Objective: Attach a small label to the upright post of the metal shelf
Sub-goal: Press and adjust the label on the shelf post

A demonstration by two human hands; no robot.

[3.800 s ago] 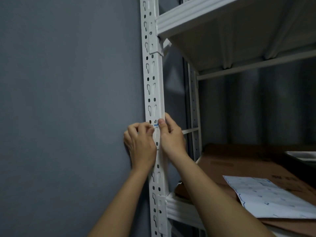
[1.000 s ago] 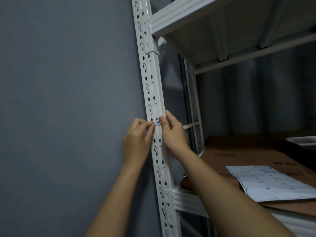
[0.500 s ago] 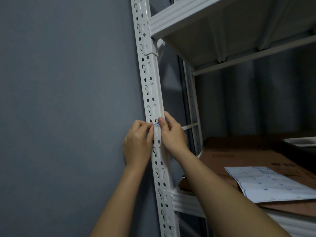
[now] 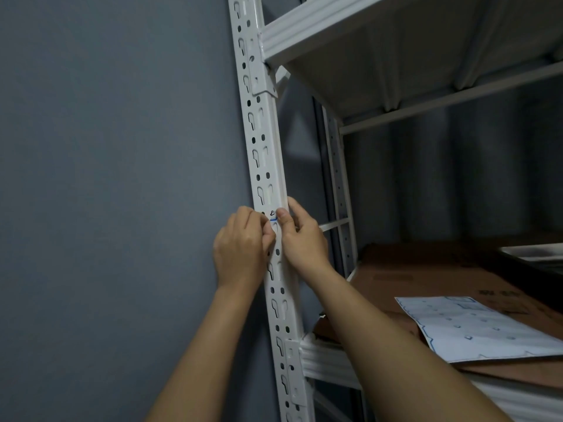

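The white slotted upright post (image 4: pixel 262 153) of the metal shelf runs from top to bottom at centre. A small white label (image 4: pixel 273 215) with a dark mark and a blue line lies on the post's front face at hand height. My left hand (image 4: pixel 240 251) comes from the post's left side, and its curled fingertips hold the label's left end. My right hand (image 4: pixel 300 236) has its thumb on the label's right part, with its fingers wrapped round the post's right edge. Most of the label is hidden under my fingers.
A grey wall (image 4: pixel 106 178) stands directly left of the post. An upper shelf board (image 4: pixel 396 41) juts out at top right. On the lower shelf beam (image 4: pixel 329 360) lies brown cardboard (image 4: pixel 426 281) with a white printed sheet (image 4: pixel 475 327) on it.
Both hands stay at the same spot on the post. My left fingertips have closed in slightly on my right thumb over the label.
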